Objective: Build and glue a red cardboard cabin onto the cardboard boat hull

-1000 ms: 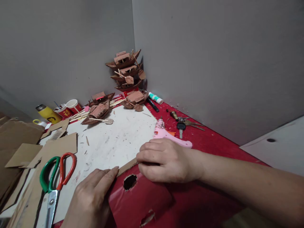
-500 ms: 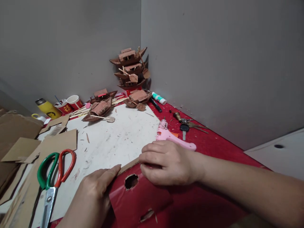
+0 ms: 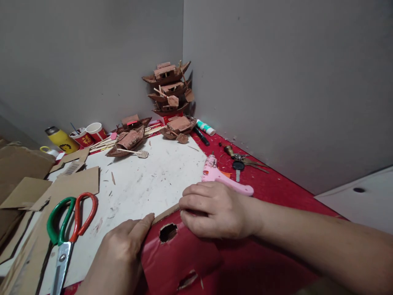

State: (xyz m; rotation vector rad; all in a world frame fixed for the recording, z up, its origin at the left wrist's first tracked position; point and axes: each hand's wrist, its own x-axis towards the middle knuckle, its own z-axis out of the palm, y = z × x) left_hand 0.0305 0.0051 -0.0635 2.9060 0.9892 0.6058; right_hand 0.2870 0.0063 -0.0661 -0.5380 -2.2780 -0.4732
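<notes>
A red sheet (image 3: 184, 256) with two ragged holes lies at the table's near edge, with a strip of brown cardboard (image 3: 167, 213) along its far edge. My left hand (image 3: 124, 246) grips the sheet's left side, thumb and fingers pressed on the cardboard edge. At the right end of that edge, my right hand (image 3: 215, 211) is closed on the sheet, its fingers curled over the cardboard; the fingertips are partly hidden. Just beyond my right hand rests a pink glue gun (image 3: 215, 174). Scissors (image 3: 69, 237) with green and red handles lie left of my left hand.
Brown model boats (image 3: 167, 73) are stacked in the corner, with more boats (image 3: 130, 141) before them. Cups (image 3: 96, 132), a yellow bottle (image 3: 63, 140) and thin sticks stand or lie at back left. Cardboard pieces (image 3: 81, 180) cover the left; keys (image 3: 238, 166) lie right.
The red sheet and both hands have shifted very slightly left in the view. Both hands keep their hold on it.
</notes>
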